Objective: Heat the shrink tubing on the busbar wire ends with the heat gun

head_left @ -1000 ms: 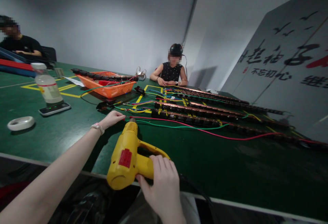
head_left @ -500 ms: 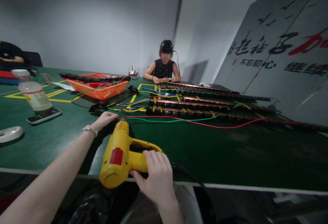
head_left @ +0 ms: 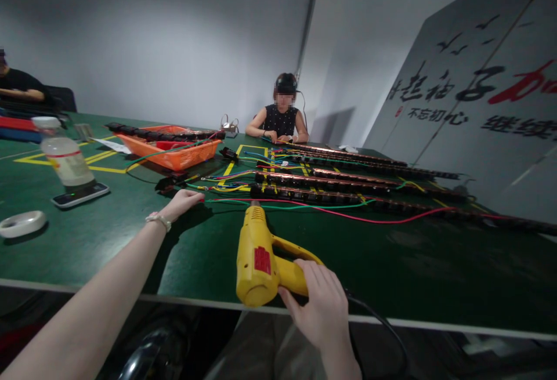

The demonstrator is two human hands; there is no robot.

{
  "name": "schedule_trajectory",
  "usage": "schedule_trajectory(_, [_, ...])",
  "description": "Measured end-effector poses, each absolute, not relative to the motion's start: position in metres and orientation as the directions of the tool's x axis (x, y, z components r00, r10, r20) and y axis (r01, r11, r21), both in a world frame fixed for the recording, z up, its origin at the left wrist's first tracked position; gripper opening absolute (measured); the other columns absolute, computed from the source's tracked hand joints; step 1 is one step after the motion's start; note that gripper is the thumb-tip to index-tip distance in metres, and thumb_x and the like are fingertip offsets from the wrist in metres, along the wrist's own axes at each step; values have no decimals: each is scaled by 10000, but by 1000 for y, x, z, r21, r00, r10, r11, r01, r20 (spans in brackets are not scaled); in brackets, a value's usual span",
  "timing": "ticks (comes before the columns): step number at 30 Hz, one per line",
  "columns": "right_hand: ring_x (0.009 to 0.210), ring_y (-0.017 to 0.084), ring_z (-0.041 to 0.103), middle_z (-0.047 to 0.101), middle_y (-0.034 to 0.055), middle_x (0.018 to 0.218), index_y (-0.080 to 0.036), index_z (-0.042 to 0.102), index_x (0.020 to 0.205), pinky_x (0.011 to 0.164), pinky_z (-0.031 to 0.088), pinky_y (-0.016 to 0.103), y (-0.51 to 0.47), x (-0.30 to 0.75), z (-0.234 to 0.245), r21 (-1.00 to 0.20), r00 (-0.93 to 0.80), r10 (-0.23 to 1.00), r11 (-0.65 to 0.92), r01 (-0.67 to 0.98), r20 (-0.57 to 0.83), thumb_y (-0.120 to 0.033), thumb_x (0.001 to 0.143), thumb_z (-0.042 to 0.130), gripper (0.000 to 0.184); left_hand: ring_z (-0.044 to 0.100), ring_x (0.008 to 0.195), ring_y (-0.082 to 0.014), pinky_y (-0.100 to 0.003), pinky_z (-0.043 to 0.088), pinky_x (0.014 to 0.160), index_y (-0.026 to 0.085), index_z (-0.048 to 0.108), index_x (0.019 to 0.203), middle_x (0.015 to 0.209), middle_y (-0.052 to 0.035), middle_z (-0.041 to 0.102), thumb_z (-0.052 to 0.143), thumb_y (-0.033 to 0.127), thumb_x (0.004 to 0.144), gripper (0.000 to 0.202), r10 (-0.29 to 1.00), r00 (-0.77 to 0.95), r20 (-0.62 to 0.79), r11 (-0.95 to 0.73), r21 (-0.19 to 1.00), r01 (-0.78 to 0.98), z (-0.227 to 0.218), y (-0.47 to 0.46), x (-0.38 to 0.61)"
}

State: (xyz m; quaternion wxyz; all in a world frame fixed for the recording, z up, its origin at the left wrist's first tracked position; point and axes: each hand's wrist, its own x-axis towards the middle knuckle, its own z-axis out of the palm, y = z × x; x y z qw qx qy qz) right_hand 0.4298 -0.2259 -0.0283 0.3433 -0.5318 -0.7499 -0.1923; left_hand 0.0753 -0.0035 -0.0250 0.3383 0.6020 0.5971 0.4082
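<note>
A yellow heat gun (head_left: 252, 252) with a red label is in my right hand (head_left: 322, 299), whose fingers wrap round its handle. Its nozzle points away from me, at the near wires. To the left, my left hand (head_left: 183, 201) is closed in a pinch on the end of a red wire (head_left: 343, 212), low over the table. A green wire (head_left: 300, 206) runs beside the red one, its left end close to my fingertips; whether I also hold it I cannot tell. Just beyond lie long black-wrapped copper wire bundles (head_left: 304, 194) with coloured wire ends.
An orange basket (head_left: 174, 158) with more bundles stands back left. A bottle (head_left: 65, 156), a phone (head_left: 81, 195) and a white oval object (head_left: 22, 224) are on the left of the green table (head_left: 413, 270). A co-worker (head_left: 285, 116) sits opposite; another person sits far left.
My right hand has moved the heat gun to the right, away from my left hand. My left hand keeps its pinch on the red wire. The view has shifted slightly.
</note>
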Motion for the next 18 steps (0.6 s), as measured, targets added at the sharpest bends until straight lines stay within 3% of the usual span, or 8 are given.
schedule_trajectory(4, [905, 211, 570, 636, 69, 978, -154, 530, 1086, 821, 405, 328, -230, 448, -29, -23, -212, 657, 330, 944, 723, -509, 827, 566, 441, 292, 434, -80, -237, 159, 448, 140, 582, 537, 443, 44, 372, 645, 537, 631, 414, 993, -38, 107, -80, 898, 433, -28, 0, 72])
schedule_trajectory(12, [882, 206, 550, 609, 57, 938, -177, 523, 1052, 811, 386, 333, -234, 457, -23, -90, -138, 693, 282, 955, 708, -509, 852, 522, 387, 305, 437, -83, -242, 167, 461, 126, 644, 601, 454, 40, 414, 656, 557, 605, 431, 994, -30, 108, -84, 897, 435, -31, 6, 71])
schedule_trajectory(18, [851, 205, 544, 595, 53, 917, -171, 504, 1050, 774, 382, 325, -232, 457, -22, -46, -199, 710, 310, 950, 675, -481, 831, 568, 384, 315, 439, -84, -235, 173, 455, 122, 656, 602, 452, 35, 419, 663, 549, 589, 427, 995, -29, 98, -75, 891, 449, -30, 6, 73])
